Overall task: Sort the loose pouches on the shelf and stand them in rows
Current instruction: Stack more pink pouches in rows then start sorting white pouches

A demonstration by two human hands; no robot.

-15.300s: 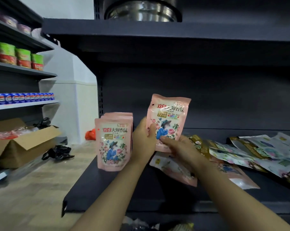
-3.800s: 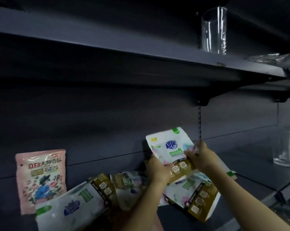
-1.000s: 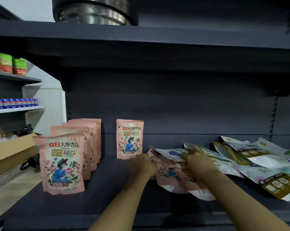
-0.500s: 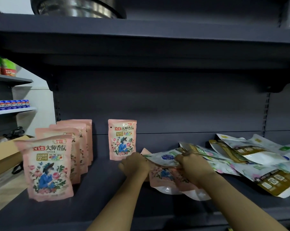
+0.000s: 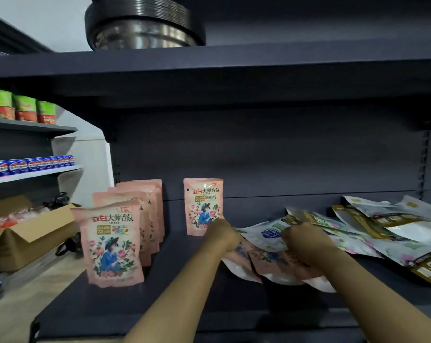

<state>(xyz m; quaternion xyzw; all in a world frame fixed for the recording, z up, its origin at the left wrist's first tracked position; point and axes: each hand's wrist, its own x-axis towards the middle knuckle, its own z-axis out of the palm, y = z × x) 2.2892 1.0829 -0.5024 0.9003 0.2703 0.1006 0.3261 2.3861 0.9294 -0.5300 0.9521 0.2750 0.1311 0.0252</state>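
Pouches (image 5: 202, 206): five pink upright.

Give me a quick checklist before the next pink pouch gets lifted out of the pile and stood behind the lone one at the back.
1. Grip on the flat pink pouches: left hand and right hand both have curled fingers at the pile, but what each holds is hidden: cannot tell.
2. White pouch lies over the pink ones: not ok, it may drag along.
3. Lone standing pink pouch upright against the back wall: ok.
4. Bare shelf in front of it for the next pouch: ok.
5. Left row of pink pouches standing: ok.
6. White and gold pile at right unsorted: not ok.
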